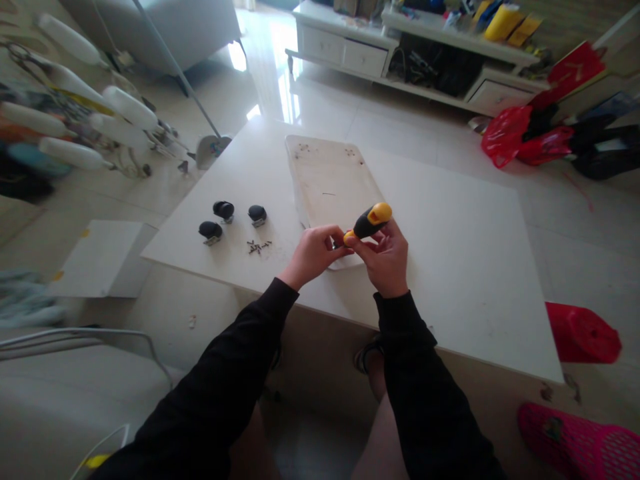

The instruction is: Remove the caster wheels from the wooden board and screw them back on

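Observation:
My right hand [389, 259] is closed round a screwdriver [369, 223] with a black and yellow handle, which is tilted with its butt end up and to the right. My left hand [319, 251] pinches close to the screwdriver's lower end, over the near edge of a white plastic panel [333, 173]. What the left fingers hold there is mostly hidden; only a small dark, shiny bit shows. To the left on the table lie three black casters, one [223, 211] at the back, one [211, 231] in front and one [257, 214] nearer the panel. A small heap of screws [257, 247] lies below them.
The white table [465, 267] reaches out on both sides. A white box [103, 257] stands on the floor at left, near a long-handled dustpan [213, 150]. A red stool [583, 332] and pink slipper [575, 440] are at right. A low cabinet [345, 50] stands behind.

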The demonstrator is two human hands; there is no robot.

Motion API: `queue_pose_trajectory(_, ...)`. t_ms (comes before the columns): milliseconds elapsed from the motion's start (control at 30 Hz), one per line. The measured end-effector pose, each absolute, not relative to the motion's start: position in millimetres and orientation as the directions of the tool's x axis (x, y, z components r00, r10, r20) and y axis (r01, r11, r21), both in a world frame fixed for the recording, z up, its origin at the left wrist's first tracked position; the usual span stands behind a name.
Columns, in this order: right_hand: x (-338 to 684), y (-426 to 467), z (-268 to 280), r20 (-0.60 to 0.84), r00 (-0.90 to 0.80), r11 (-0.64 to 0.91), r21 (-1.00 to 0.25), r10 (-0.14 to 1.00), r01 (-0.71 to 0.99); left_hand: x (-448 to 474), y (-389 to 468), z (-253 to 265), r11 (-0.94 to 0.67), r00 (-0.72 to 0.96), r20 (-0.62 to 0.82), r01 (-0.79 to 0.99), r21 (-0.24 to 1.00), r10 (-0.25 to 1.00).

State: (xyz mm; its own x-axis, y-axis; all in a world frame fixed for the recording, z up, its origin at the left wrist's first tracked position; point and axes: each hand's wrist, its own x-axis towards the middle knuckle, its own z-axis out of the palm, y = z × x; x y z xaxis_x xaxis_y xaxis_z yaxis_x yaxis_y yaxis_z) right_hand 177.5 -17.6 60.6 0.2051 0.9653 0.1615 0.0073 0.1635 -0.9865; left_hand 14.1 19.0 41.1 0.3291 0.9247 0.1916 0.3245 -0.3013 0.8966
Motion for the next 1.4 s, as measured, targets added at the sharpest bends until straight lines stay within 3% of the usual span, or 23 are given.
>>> queue_pose_trajectory(167, 179.7, -19.6, 61.5, 0.224, 0.179, 0.227, -0.974, 0.958, 0.001, 8.6, 22.0, 40.0, -0.284, 0.511, 0.117, 0.262, 0.923, 0.852)
queue_pose_trajectory(367, 178.4, -18.3, 57.1, 0.21, 0.169, 0.209, -0.978, 0.963, 0.021, 12.8, 20.7, 39.2, -0.313, 0.372, 0.173, 0.356, 0.88, 0.912)
queue_pose_trajectory(567, 180.7, -19.7, 57.7, 0.205, 0.199, 0.209, -0.978, 0.958, 0.001, 7.7, 22.9, 42.0, -0.311, 0.514, 0.124, 0.296, 0.903, 0.849)
queue_pose_trajectory(767, 179.9, -19.9, 60.0, 0.219, 0.192, 0.221, -0.975, 0.957, 0.009, 12.2, 23.2, 39.9, -0.265, 0.351, 0.131, 0.366, 0.892, 0.927)
queue_pose_trajectory(1000, 179.6, -21.4, 60.2, 0.243, 0.194, 0.243, -0.97, 0.95, 0.025, 4.9, 26.8, 39.2, -0.271, 0.52, 0.091, 0.281, 0.921, 0.849)
queue_pose_trajectory(1300, 179.2, -18.8, 57.7, 0.226, 0.233, 0.225, -0.974, 0.946, 0.032, 11.1, 22.6, 41.0, -0.313, 0.38, 0.156, 0.4, 0.861, 0.912)
queue_pose_trajectory(1400, 180.8, -20.4, 58.7, 0.245, 0.227, 0.241, -0.969, 0.943, 0.043, 8.4, 25.0, 40.7, -0.299, 0.438, 0.129, 0.345, 0.89, 0.889)
